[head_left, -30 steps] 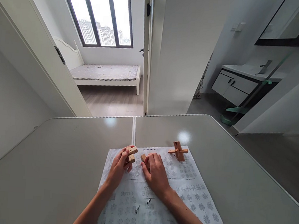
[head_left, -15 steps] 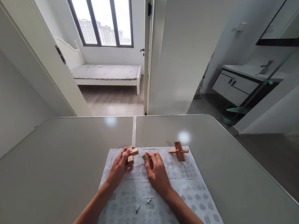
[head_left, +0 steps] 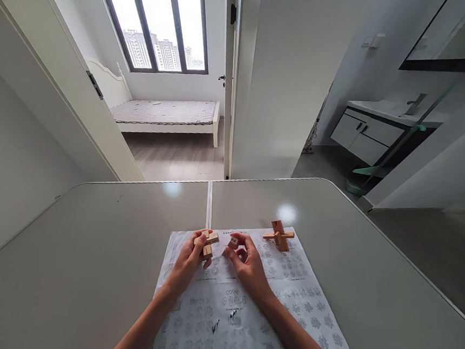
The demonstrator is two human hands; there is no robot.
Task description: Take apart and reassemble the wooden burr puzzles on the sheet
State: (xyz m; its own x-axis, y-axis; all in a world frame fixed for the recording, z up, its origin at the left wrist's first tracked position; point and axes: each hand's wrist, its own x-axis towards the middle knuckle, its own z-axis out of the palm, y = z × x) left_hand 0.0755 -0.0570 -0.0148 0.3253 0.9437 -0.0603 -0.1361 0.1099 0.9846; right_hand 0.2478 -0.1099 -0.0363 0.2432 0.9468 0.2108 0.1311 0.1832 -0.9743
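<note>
My left hand (head_left: 187, 262) is closed around a partly joined cluster of wooden puzzle pieces (head_left: 207, 242), held just above a printed paper sheet (head_left: 287, 299). My right hand (head_left: 249, 265) pinches a single small wooden block (head_left: 233, 242) at its fingertips, a short gap to the right of the cluster. A finished wooden cross puzzle (head_left: 278, 234) stands on the sheet's far right corner, beyond my right hand.
The sheet lies on a grey table (head_left: 67, 247) with a seam down its middle. Beyond the table's far edge a doorway opens onto a bedroom with a bed (head_left: 164, 114). At the right are a vanity cabinet (head_left: 366, 137) and a green mop (head_left: 362, 180).
My right hand has lifted the single block off the sheet and turned it up to the fingertips, nearer the cluster. My left hand has shifted slightly right with its pieces.
</note>
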